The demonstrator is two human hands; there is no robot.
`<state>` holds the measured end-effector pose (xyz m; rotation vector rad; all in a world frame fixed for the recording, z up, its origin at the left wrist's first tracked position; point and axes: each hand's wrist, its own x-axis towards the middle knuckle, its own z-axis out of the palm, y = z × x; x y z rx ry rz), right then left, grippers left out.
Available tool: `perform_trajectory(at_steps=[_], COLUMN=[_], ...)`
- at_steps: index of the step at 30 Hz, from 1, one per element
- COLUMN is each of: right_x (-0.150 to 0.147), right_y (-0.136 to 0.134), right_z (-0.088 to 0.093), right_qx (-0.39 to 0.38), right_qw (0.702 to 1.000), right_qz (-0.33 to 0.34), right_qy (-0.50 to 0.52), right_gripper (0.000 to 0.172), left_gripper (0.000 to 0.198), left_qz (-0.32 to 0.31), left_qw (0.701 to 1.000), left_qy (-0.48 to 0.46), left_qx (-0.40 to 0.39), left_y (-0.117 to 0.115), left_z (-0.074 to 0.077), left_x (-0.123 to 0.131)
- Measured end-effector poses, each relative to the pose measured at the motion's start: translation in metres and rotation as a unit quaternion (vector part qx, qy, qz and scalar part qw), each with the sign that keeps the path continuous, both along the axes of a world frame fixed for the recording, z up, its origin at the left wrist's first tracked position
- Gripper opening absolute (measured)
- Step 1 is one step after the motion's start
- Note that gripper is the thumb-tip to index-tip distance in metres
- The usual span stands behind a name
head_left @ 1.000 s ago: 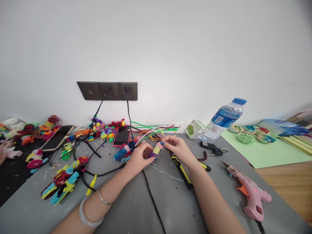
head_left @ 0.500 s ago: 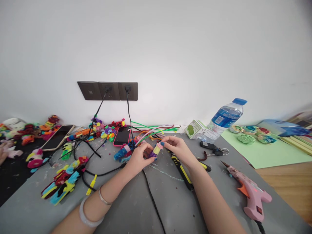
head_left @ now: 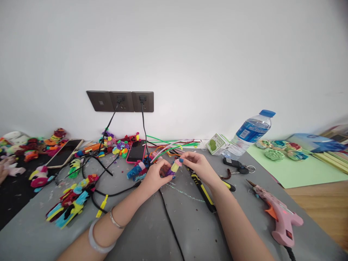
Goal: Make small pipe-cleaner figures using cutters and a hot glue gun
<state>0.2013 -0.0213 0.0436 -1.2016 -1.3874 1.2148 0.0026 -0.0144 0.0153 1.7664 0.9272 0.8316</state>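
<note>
Between the thumb and fingers of my left hand (head_left: 154,177) is a small fuzzy pipe-cleaner figure (head_left: 175,166), pink on top, yellow in the middle and purple below. My right hand (head_left: 200,167) pinches at its pink end from the right, its thumb and fingertip closed there. Part of the figure is hidden behind my left fingers. Under my right hand lie black-and-yellow pliers (head_left: 202,191). A sparkly pipe cleaner (head_left: 187,195) stretches over the table below the figure. Behind my hands is a bundle of colourful pipe cleaners (head_left: 170,146).
At right lie a pink glue gun (head_left: 284,221), keys (head_left: 246,168) and a tilted water bottle (head_left: 248,132). Black cables (head_left: 170,221) cross the grey table (head_left: 136,232). Phones (head_left: 65,154) and several fuzzy figures (head_left: 72,201) lie left. Another person's hand (head_left: 3,170) shows at the far left.
</note>
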Motion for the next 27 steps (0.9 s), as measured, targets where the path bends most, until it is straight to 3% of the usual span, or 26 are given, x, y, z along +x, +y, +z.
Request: perform_trajectory(at_steps=[27], right_x=[0.001], right_y=[0.0015], right_z=[-0.003], right_qx=[-0.004], right_qw=[1.0], right_qz=[-0.002], right_qy=[-0.002], right_gripper=[0.033], left_gripper=[0.016], left_qz=[-0.006], left_qw=[1.0], left_qy=[-0.001], left_qx=[0.003], left_y=[0.0014], left_z=[-0.0036], left_x=[-0.0004])
